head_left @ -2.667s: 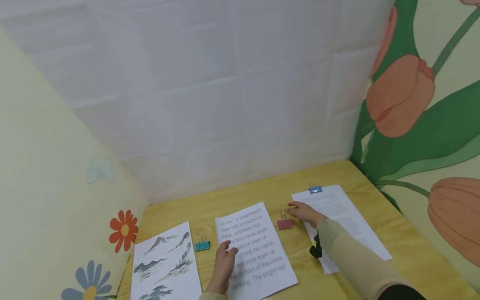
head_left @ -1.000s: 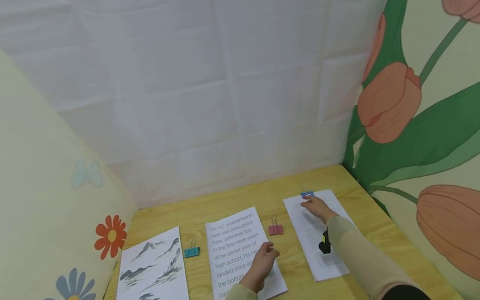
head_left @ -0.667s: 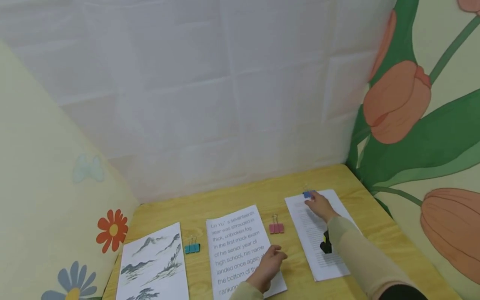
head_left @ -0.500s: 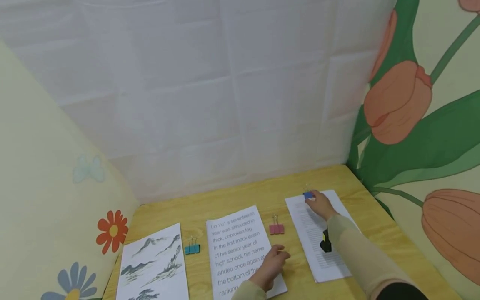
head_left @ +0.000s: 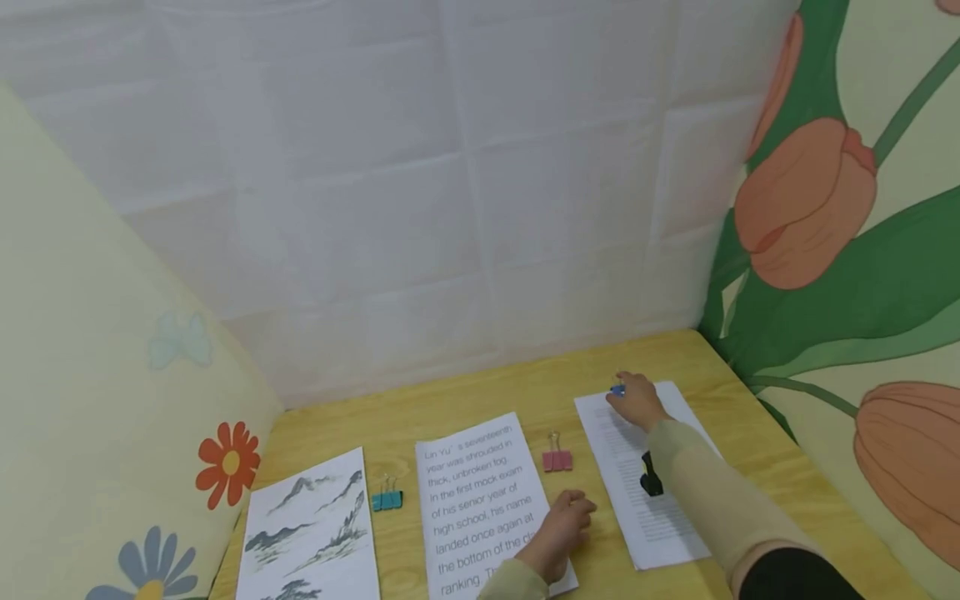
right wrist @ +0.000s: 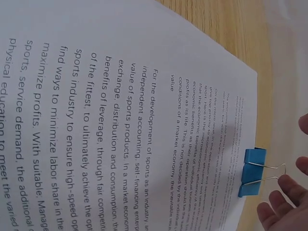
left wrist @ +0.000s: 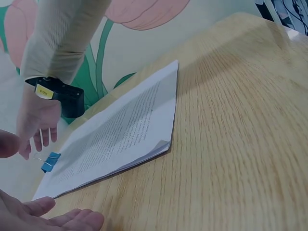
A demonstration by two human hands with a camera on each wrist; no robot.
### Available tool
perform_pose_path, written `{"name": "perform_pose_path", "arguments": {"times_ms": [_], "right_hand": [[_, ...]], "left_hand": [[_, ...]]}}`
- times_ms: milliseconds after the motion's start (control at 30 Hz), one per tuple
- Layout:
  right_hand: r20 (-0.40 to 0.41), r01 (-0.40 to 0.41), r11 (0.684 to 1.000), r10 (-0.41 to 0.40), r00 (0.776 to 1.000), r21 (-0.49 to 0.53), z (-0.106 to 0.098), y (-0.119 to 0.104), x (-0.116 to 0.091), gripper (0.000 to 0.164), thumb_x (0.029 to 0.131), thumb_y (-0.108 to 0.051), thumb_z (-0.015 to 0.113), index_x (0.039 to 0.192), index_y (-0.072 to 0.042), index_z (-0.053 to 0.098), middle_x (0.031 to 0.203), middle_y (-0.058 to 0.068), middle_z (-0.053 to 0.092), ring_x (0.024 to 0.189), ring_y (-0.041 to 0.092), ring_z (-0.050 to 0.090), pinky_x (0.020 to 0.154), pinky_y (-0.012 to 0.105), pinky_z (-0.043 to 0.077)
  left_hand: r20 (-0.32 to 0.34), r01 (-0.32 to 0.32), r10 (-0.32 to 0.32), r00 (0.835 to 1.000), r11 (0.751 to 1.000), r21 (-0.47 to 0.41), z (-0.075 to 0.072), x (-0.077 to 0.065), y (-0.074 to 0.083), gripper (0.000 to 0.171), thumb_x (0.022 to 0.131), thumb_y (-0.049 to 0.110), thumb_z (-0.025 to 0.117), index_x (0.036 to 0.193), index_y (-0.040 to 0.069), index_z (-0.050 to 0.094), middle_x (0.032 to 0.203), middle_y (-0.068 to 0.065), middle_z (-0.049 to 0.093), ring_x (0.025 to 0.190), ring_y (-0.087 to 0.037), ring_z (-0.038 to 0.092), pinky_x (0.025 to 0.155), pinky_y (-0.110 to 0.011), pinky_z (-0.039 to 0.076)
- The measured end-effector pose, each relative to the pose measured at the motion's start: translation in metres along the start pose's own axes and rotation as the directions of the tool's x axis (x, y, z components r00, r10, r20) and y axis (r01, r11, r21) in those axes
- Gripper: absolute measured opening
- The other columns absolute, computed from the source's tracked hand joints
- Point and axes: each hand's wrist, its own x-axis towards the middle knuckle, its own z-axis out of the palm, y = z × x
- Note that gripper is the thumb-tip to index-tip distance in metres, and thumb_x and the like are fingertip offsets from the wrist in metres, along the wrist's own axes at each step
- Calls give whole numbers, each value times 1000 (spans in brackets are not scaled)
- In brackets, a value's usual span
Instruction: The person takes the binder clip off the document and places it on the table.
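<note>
My right hand (head_left: 636,402) reaches over the top edge of the right-hand stack of printed sheets (head_left: 667,525), where a blue binder clip (head_left: 617,390) grips the paper. In the right wrist view, one fingertip of that hand (right wrist: 288,204) is at the wire handles of the clip (right wrist: 253,172); whether it touches them is hard to tell. No pinch shows, and thumb and fingers are apart. My left hand (head_left: 558,533) hovers, fingers loosely bent and holding nothing, over the right edge of the middle large-print stack (head_left: 472,500).
A pink binder clip (head_left: 557,460) lies between the middle and right stacks. A teal binder clip (head_left: 387,500) lies between the middle stack and a sheet of ink landscapes (head_left: 307,525). All rest on a wooden table (head_left: 480,392) against a white cloth backdrop (head_left: 465,208).
My right hand has gone from beside the pink clip to the blue clip, then a little farther toward its wire handles. My left hand has drifted right across the middle stack.
</note>
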Motion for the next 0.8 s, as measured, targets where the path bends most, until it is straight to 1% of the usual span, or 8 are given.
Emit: {"name": "perform_pose_path", "arguments": {"times_ms": [67, 133, 267, 333, 500, 633, 667, 800], "right_hand": [[-8, 21, 1000, -21, 1000, -18, 0, -1, 3, 58, 92, -18, 60, 136, 18, 49, 133, 43, 50, 125, 60, 46, 105, 66, 39], [-3, 17, 999, -17, 1000, -30, 0, -1, 4, 59, 92, -18, 61, 138, 17, 48, 135, 43, 48, 126, 61, 44, 105, 68, 38], [15, -34, 998, 35, 999, -43, -1, 0, 5, 63, 93, -17, 63, 142, 17, 44, 141, 44, 42, 129, 63, 40, 105, 70, 37], [26, -59, 997, 60, 998, -44, -1, 2, 5, 64, 93, -17, 64, 143, 17, 43, 142, 45, 40, 130, 63, 39, 104, 71, 37], [48, -87, 996, 88, 995, -25, 1, 8, 6, 64, 96, -17, 63, 145, 16, 40, 142, 46, 38, 130, 62, 38, 105, 70, 37], [53, -106, 994, 105, 993, 9, -1, 9, 8, 66, 94, -17, 64, 146, 16, 40, 142, 46, 38, 130, 62, 38, 106, 70, 37], [34, -105, 994, 104, 994, 18, -1, 9, 8, 65, 92, -17, 65, 143, 16, 42, 139, 46, 40, 128, 63, 40, 104, 69, 39], [50, -131, 990, 129, 990, 50, -1, 10, 11, 69, 90, -19, 64, 144, 18, 39, 139, 48, 38, 127, 64, 40, 105, 69, 38]], "left_hand": [[2, -6, 6, 1000, 1000, -29, -1, 2, 0, 50, 98, 16, 59, 139, -11, 47, 130, -28, 57, 126, -46, 55, 102, -53, 50], [10, -27, 28, 1000, 998, -61, -1, 3, 0, 52, 99, 15, 58, 140, -14, 44, 131, -31, 55, 128, -50, 52, 104, -55, 48], [37, -42, 48, 998, 990, -134, 3, 4, 0, 52, 99, 13, 55, 138, -18, 40, 132, -39, 52, 132, -55, 47, 108, -61, 42], [46, -27, 35, 998, 987, -159, 5, 4, 0, 53, 99, 13, 54, 139, -18, 39, 134, -42, 49, 134, -56, 45, 110, -63, 39], [42, -11, 20, 999, 982, -190, 8, 5, 0, 59, 100, 14, 52, 143, -21, 33, 137, -45, 45, 135, -57, 42, 112, -65, 35], [53, -7, 18, 998, 977, -214, 8, 8, 0, 61, 101, 15, 52, 145, -21, 30, 139, -45, 44, 136, -56, 42, 113, -65, 33], [56, -9, 22, 998, 975, -222, 9, 8, 0, 62, 101, 16, 52, 145, -21, 30, 140, -45, 43, 136, -56, 41, 113, -66, 32], [64, -46, 63, 996, 969, -242, 9, 11, -1, 65, 101, 18, 49, 146, -24, 25, 142, -47, 40, 137, -58, 39, 114, -67, 29]]}}
